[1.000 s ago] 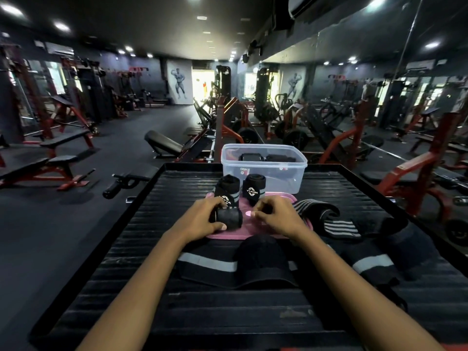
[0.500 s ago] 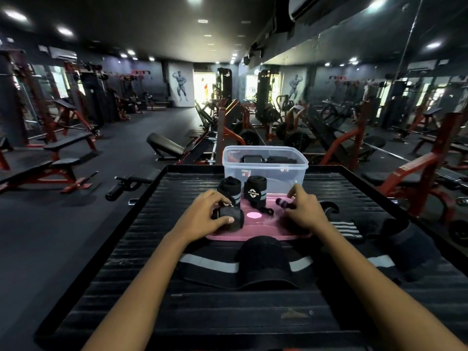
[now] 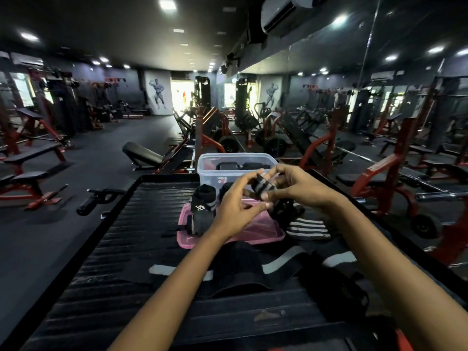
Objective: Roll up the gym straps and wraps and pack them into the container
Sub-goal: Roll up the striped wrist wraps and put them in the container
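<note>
Black wrist wrap with grey stripes (image 3: pixel 262 185), partly rolled, held raised in front of the clear plastic container (image 3: pixel 215 164) at 12 o'clock. Right hand (image 3: pixel 295 184) pinches it from above; left hand (image 3: pixel 236 207) pinches its lower edge. Both forearms extended. Pink lid (image 3: pixel 263 230) lies beneath.

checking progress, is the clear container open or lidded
Open: the clear container has no lid on; dark rolled wraps show over its rim, and the pink lid lies before it.
</note>
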Tool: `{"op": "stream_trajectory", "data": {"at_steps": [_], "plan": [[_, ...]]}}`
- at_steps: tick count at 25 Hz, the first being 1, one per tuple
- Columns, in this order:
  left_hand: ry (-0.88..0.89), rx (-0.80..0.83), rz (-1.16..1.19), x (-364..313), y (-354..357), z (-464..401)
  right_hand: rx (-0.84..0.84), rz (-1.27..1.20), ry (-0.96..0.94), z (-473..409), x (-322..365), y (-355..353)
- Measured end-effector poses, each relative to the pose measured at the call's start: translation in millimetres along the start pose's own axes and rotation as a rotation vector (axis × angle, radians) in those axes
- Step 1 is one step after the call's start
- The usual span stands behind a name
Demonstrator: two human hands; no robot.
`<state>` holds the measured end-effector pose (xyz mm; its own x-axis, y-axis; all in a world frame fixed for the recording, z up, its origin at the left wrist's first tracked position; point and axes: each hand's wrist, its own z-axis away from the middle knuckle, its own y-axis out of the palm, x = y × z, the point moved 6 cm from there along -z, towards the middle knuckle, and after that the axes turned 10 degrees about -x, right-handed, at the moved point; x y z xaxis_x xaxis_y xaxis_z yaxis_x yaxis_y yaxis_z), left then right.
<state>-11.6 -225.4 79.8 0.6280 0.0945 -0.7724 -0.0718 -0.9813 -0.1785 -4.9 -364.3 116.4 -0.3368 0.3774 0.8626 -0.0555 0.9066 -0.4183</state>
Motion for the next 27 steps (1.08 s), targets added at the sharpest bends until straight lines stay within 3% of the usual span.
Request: {"op": "stream_trajectory", "data": {"at_steps": [7,12,17,19,21,23,25,27], "plan": [[0.044,0.041,0.047,-3.2,3.2,-6.9,-0.041,-0.105,0.047,27.0,-5.0,-15.3],[0.066,-0.039,-0.091,3.7,1.4,-0.9,-0.136,0.245,-0.038,35.9,-10.2,-4.9],[-0.006,0.113,0.185,-4.6,4.5,2.3,-0.177,-0.116,0.065,40.7,-7.3,-6.5],[0.001,0.108,0.194,-6.8,5.2,1.4,-0.229,-0.144,0.095,39.7,-11.1,-13.0],[0.006,0.06,0.215,-8.8,2.7,0.2,-0.336,0.117,0.142,35.2,-27.2,-30.1],[0.011,0.034,0.254,-11.2,-0.4,-0.4,-0.352,0.562,0.265,34.6,-57.3,-49.7],[0.032,0.038,0.294,-12.9,-4.4,0.0,-0.176,0.82,0.422,38.4,-92.0,-51.8],[0.034,0.044,0.293,-10.1,-7.8,-0.1,-0.055,0.91,0.511,38.8,-115.3,-45.4]]}}
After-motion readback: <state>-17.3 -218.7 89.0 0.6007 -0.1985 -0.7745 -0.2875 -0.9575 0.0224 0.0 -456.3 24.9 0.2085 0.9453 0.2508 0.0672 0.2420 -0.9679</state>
